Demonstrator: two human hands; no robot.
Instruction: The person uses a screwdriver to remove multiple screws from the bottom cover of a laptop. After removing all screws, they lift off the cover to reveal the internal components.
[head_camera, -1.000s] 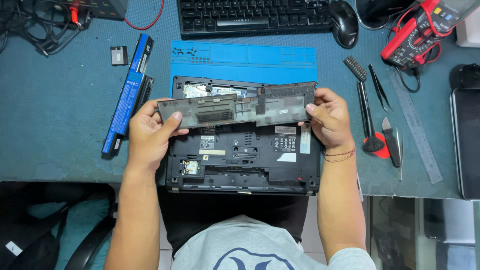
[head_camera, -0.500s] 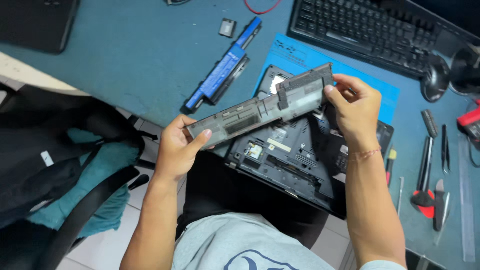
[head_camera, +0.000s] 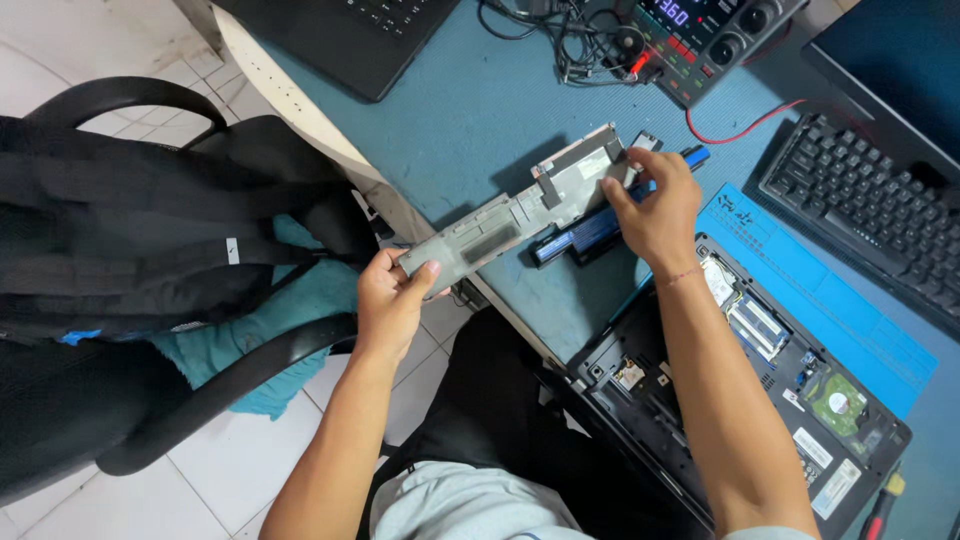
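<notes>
Both my hands hold a long grey plastic laptop cover panel (head_camera: 520, 213) in the air above the desk's left edge. My left hand (head_camera: 393, 298) grips its lower left end, my right hand (head_camera: 655, 207) its upper right end. Under the panel a black and blue laptop battery (head_camera: 600, 225) lies on the teal desk (head_camera: 470, 110). The opened black laptop (head_camera: 750, 390), its boards and drive exposed, lies to the right, under my right forearm.
A blue work mat (head_camera: 830, 290) lies under the laptop, with a black keyboard (head_camera: 870, 210) beyond it. A bench power supply (head_camera: 715, 40) with tangled cables and another black laptop (head_camera: 360, 30) stand at the back. A chair with a black bag (head_camera: 130, 240) stands at the left.
My hands have carried the grey panel off the opened laptop and leftwards, past the battery to the desk's left edge. The view has swung to the left with it.
</notes>
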